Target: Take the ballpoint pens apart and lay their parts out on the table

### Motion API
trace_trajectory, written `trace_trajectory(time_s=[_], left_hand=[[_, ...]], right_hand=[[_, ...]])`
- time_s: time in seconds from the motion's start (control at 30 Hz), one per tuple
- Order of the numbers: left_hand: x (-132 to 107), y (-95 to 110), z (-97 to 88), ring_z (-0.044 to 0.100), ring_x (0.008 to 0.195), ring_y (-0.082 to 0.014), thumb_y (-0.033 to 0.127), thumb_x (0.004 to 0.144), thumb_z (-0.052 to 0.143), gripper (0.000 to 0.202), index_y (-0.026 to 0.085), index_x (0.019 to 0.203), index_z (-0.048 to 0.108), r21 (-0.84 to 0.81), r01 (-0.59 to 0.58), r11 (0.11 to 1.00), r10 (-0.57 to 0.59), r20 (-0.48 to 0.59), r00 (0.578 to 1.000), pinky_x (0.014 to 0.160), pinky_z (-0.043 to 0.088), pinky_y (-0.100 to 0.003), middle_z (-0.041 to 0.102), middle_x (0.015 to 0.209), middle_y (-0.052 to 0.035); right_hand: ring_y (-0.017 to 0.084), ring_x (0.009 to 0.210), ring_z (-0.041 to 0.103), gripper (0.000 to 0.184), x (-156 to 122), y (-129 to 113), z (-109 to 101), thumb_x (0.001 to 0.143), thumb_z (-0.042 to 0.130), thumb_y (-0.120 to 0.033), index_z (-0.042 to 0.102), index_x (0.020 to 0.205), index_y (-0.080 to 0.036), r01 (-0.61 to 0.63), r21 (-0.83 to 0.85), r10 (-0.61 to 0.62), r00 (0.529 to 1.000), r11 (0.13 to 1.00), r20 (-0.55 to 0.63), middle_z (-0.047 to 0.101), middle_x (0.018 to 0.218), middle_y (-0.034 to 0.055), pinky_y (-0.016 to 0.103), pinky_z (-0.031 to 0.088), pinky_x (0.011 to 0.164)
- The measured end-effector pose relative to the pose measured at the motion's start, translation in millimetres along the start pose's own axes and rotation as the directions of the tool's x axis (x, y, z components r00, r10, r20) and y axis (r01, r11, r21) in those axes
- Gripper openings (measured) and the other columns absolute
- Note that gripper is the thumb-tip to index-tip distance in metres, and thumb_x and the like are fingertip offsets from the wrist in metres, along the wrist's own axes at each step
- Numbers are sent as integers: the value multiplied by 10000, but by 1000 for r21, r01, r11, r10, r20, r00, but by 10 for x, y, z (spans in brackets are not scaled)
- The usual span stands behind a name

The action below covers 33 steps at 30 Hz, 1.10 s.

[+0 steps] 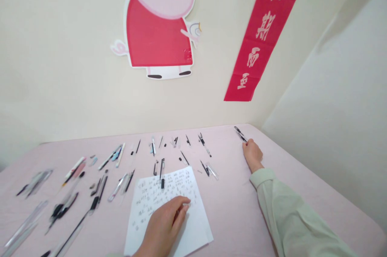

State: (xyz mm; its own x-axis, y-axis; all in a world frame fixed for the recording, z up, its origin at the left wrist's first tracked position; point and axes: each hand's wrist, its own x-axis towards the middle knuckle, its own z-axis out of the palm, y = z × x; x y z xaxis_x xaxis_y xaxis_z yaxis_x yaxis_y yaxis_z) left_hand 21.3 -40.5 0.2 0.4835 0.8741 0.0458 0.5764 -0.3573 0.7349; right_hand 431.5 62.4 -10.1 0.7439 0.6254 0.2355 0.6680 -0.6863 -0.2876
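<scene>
My left hand (pixel 165 224) lies flat with fingers stretched out on a white sheet of paper (pixel 193 204) covered in handwriting. My right hand (pixel 252 154), in a pale green sleeve, reaches to the far right of the pink table (pixel 232 208). Its fingers are closed around the end of a black pen (pixel 241 134) that lies there beside another pen. A further black pen (pixel 162 172) rests at the top edge of the sheet.
Several pens, refills and pen parts (pixel 99 176) lie scattered across the left and middle of the table. A cartoon pig picture (pixel 160 27) and a red banner (pixel 260 35) hang on the wall behind. A white wall closes the right side.
</scene>
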Motion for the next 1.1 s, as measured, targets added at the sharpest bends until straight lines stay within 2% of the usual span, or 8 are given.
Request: trace_trajectory(time_s=[0.13, 0.27, 0.4, 0.5, 0.6, 0.7, 0.93, 1.1], left_hand=[[-9, -7, 8, 655, 872, -178, 354, 915, 375, 282, 282, 984, 638, -4, -12, 1000, 12, 2, 1000, 767, 473, -257, 715, 960, 3], [-9, -9, 8, 651, 885, -174, 342, 921, 365, 281, 279, 969, 634, -8, -26, 1000, 26, 9, 1000, 777, 468, -259, 711, 968, 9], [3, -4, 1, 649, 894, -174, 337, 919, 375, 270, 275, 963, 634, -2, -30, 1000, 30, 16, 999, 791, 464, -265, 710, 973, 9], [3, -6, -1, 647, 896, -176, 335, 920, 370, 274, 268, 957, 633, -6, -32, 999, 32, 22, 999, 794, 463, -267, 708, 971, 2], [-2, -11, -2, 644, 895, -178, 342, 925, 357, 288, 264, 955, 633, -17, -37, 999, 38, 26, 999, 792, 463, -269, 707, 966, -6], [0, -12, -7, 645, 889, -181, 341, 922, 363, 288, 265, 950, 640, -28, -42, 999, 43, 24, 999, 790, 465, -269, 709, 962, -10], [9, -11, -7, 647, 881, -189, 348, 913, 368, 297, 258, 938, 649, -35, -41, 999, 41, 20, 999, 789, 471, -278, 712, 951, -22], [5, -23, -3, 646, 884, -190, 358, 919, 354, 311, 260, 945, 648, -29, -45, 999, 46, 20, 999, 782, 472, -277, 711, 958, -24]], right_hand=[[250, 836, 624, 295, -68, -13, -70, 900, 418, -359, 544, 1069, -152, 35, 69, -35, 999, 997, -3, 657, 924, 136, 309, 394, 637], [197, 787, 605, 233, -273, -232, -87, 892, 422, -309, 568, 998, -162, 171, 171, -184, 981, 970, 62, 660, 878, 89, 268, 373, 611], [135, 713, 575, 159, -612, -663, -1, 843, 508, -317, 597, 822, -188, 352, 289, -408, 899, 890, 161, 650, 793, 13, 225, 358, 606], [129, 672, 547, 176, -838, -949, 57, 797, 570, -366, 594, 782, -192, 414, 311, -484, 852, 856, 199, 632, 781, 5, 228, 315, 565], [138, 669, 528, 149, -951, -1091, 74, 795, 569, -338, 579, 795, -190, 407, 217, -448, 872, 887, 198, 618, 824, 25, 243, 259, 536], [141, 671, 524, 97, -964, -1096, 68, 809, 545, -282, 568, 790, -189, 383, 176, -413, 889, 907, 196, 610, 815, 28, 253, 235, 528], [145, 672, 520, 88, -927, -981, 46, 808, 546, -265, 557, 758, -193, 329, 247, -380, 904, 911, 197, 613, 766, 22, 246, 237, 532], [147, 653, 526, 68, -923, -948, 44, 844, 505, -249, 548, 851, -196, 311, 275, -366, 913, 910, 179, 614, 738, 17, 246, 246, 533]])
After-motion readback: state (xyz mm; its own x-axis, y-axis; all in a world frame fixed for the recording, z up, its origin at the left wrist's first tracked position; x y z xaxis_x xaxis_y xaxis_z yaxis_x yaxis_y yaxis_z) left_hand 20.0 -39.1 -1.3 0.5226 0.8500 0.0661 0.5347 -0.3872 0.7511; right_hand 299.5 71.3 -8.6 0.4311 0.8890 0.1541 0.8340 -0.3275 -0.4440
